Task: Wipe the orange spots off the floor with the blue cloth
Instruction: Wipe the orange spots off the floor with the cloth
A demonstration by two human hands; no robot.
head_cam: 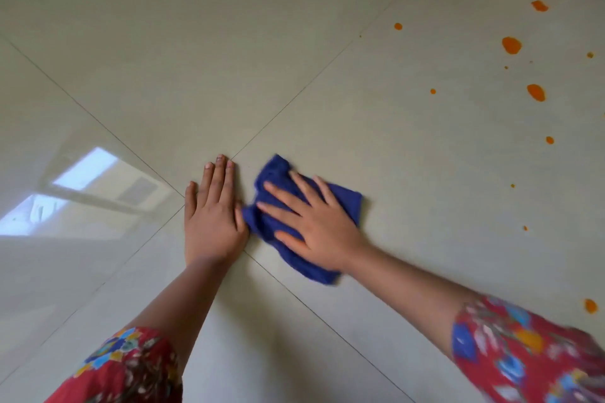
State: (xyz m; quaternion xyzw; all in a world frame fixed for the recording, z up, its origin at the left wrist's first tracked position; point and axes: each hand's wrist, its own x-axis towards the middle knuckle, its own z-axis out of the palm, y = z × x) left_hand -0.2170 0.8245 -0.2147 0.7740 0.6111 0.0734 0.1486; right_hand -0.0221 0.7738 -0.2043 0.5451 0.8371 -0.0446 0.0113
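- floor [327, 42]: pale glossy tiles; four grout lines meet just beyond the left fingertips.
- left hand [212, 216]: lies palm-down on the floor, fingers straight and pressed together, its thumb edge touching the cloth.
- right hand [314, 222]: lies flat on top of the cloth, fingers spread apart, pressing and not gripping.
- blue cloth [278, 170]: crumpled, on the floor just right of the tile junction, between the two hands.
- orange spots [511, 45]: scattered toward the right edge of the floor, well apart from the cloth.
- sleeves [523, 353]: red, flower-patterned.

Right hand [319, 229] flat on blue cloth [278, 173]; orange spots [511, 45] well right.
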